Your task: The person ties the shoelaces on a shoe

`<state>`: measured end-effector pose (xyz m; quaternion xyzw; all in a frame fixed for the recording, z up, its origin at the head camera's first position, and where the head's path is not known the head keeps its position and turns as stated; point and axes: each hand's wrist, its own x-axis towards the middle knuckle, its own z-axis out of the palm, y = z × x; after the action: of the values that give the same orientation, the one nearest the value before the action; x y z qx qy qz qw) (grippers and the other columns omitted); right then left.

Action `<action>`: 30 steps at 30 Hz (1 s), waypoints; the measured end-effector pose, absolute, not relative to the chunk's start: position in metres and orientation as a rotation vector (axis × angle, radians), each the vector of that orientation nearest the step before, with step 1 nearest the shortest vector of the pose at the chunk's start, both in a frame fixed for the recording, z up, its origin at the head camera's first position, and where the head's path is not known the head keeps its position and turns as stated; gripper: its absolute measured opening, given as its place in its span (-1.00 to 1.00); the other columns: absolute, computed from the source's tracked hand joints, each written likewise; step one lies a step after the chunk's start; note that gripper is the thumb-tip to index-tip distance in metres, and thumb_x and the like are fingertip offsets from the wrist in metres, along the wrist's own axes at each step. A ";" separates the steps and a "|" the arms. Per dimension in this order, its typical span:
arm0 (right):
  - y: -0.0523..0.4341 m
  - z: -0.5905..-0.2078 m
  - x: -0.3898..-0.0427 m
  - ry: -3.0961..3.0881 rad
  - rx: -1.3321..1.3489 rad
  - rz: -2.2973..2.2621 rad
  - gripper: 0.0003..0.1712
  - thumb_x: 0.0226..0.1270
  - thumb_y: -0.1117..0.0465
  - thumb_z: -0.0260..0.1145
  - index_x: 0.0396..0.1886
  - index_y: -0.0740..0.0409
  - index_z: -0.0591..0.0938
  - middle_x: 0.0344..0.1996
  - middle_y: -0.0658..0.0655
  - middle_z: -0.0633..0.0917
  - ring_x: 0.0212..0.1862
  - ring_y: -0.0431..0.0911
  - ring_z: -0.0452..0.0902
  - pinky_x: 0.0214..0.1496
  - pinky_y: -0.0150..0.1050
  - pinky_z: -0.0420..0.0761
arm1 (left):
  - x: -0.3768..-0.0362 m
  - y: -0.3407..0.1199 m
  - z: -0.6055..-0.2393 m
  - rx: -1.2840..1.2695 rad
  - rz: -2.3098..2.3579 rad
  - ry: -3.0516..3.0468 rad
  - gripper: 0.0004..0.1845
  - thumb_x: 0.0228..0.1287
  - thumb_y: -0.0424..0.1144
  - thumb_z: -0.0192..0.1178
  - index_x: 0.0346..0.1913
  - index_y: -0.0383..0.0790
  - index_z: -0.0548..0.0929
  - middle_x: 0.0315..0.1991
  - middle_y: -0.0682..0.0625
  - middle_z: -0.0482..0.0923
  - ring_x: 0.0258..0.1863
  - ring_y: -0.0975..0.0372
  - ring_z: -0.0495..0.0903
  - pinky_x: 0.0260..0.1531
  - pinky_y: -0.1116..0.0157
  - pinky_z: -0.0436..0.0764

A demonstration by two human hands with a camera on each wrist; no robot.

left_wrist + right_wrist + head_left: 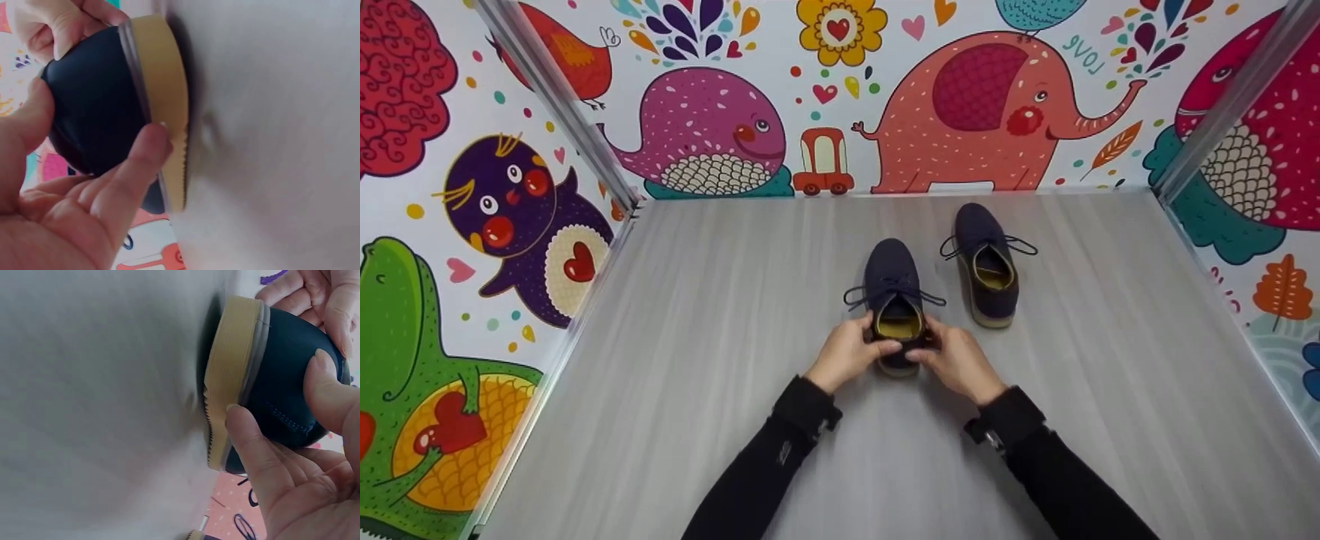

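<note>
A dark navy lace-up shoe (891, 266) with a yellow insole and tan sole points away from me, its laces tied in a bow. My left hand (849, 351) grips the left side of its heel, thumb on the back. On the other side, my right hand (958, 358) holds the heel the same way, its thumb close to the left one. Both wrist views show the rounded heel (93, 95) between thumbs and fingers, with the tan sole (233, 354) at or very near the floor. The matching shoe (997, 300) stands to the right and slightly farther off, untouched, laces also in a bow.
Grey wood-grain floor (720, 315) lies beneath the shoes. A back wall (840, 120) with cartoon animals stands beyond them. Patterned side panels rise at left and right, with metal posts (585, 112) at the back corners.
</note>
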<state>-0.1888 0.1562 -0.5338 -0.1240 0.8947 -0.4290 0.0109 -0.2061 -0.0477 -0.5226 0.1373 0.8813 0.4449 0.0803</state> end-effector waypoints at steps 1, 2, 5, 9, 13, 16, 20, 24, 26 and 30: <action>0.155 -0.534 -0.197 2.785 -0.382 -1.332 -0.19 0.19 0.20 0.49 0.35 0.46 0.38 0.14 0.39 0.58 0.18 0.18 0.52 0.21 0.03 0.47 | -0.214 -0.048 -0.523 0.416 1.334 2.639 -0.30 0.23 -0.03 0.40 0.30 -0.42 0.48 0.09 -0.24 0.61 -0.02 0.10 0.62 0.00 0.15 0.56; 0.154 -0.534 -0.205 2.778 -0.374 -1.329 -0.19 0.20 0.20 0.49 0.36 0.45 0.37 0.15 0.39 0.57 0.20 0.17 0.51 0.23 0.02 0.46 | -0.222 -0.047 -0.523 0.412 1.331 2.642 -0.34 0.24 -0.04 0.40 0.28 -0.38 0.51 0.05 -0.21 0.64 -0.07 0.13 0.62 -0.02 0.16 0.56; 0.152 -0.534 -0.227 2.749 -0.354 -1.332 -0.23 0.25 0.21 0.45 0.38 0.41 0.37 0.16 0.37 0.58 0.17 0.14 0.52 0.21 0.01 0.47 | -0.243 -0.046 -0.524 0.399 1.319 2.655 -0.42 0.26 -0.05 0.38 0.22 -0.33 0.56 -0.02 -0.15 0.67 -0.15 0.17 0.60 -0.06 0.19 0.56; 0.150 -0.535 -0.245 2.724 -0.299 -1.327 -0.25 0.29 0.19 0.42 0.41 0.33 0.36 0.15 0.30 0.61 0.06 0.04 0.57 0.10 -0.06 0.53 | -0.260 -0.044 -0.525 0.364 1.316 2.657 -0.46 0.29 -0.05 0.35 0.21 -0.33 0.58 -0.01 -0.14 0.66 -0.12 0.16 0.60 -0.04 0.21 0.54; 0.149 -0.536 -0.253 2.730 -0.256 -1.288 -0.23 0.31 0.15 0.41 0.43 0.29 0.35 0.17 0.27 0.60 0.05 -0.01 0.57 0.08 -0.09 0.53 | -0.267 -0.043 -0.525 0.318 1.341 2.627 -0.44 0.31 -0.07 0.34 0.24 -0.35 0.56 0.08 -0.16 0.62 -0.05 0.15 0.59 -0.01 0.23 0.53; 0.148 -0.534 -0.255 2.726 -0.258 -1.291 -0.24 0.32 0.16 0.41 0.43 0.29 0.35 0.20 0.28 0.58 0.09 0.01 0.55 0.12 -0.07 0.51 | -0.269 -0.043 -0.523 0.306 1.360 2.619 -0.45 0.31 -0.09 0.34 0.23 -0.38 0.56 0.11 -0.19 0.60 -0.02 0.14 0.58 0.03 0.22 0.52; 0.148 -0.533 -0.257 2.710 -0.257 -1.302 -0.23 0.33 0.17 0.40 0.45 0.30 0.33 0.23 0.30 0.55 0.18 0.04 0.50 0.19 -0.03 0.48 | -0.270 -0.043 -0.523 0.327 1.371 2.631 -0.47 0.31 -0.10 0.34 0.19 -0.41 0.58 0.05 -0.20 0.63 -0.02 0.10 0.58 0.06 0.18 0.51; 0.152 -0.532 -0.253 2.731 -0.252 -1.248 -0.18 0.36 0.10 0.38 0.46 0.34 0.27 0.27 0.32 0.51 0.30 0.11 0.41 0.29 0.00 0.40 | -0.268 -0.043 -0.523 0.335 1.328 2.645 -0.38 0.34 -0.06 0.31 0.31 -0.39 0.48 0.15 -0.22 0.58 0.11 0.07 0.56 0.14 0.17 0.48; 0.156 -0.530 -0.249 2.761 -0.281 -1.211 -0.18 0.37 0.06 0.37 0.47 0.34 0.26 0.28 0.32 0.50 0.28 0.13 0.44 0.26 0.01 0.43 | -0.264 -0.044 -0.521 0.334 1.293 2.657 -0.33 0.36 -0.04 0.29 0.36 -0.40 0.41 0.22 -0.24 0.52 0.19 0.05 0.51 0.19 0.16 0.45; 0.167 -0.520 -0.233 2.863 -0.379 -1.190 -0.32 0.41 0.03 0.33 0.40 0.24 0.42 0.22 0.26 0.57 0.02 0.07 0.65 0.04 -0.01 0.59 | -0.253 -0.054 -0.509 0.343 1.198 2.741 -0.31 0.41 0.03 0.21 0.37 -0.43 0.39 0.27 -0.25 0.46 0.27 0.00 0.45 0.23 0.13 0.42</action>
<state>-0.2334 0.1673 -0.5205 -0.1214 0.9166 -0.3809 0.0089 -0.2531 -0.0538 -0.5087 0.1136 0.9083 0.3971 0.0654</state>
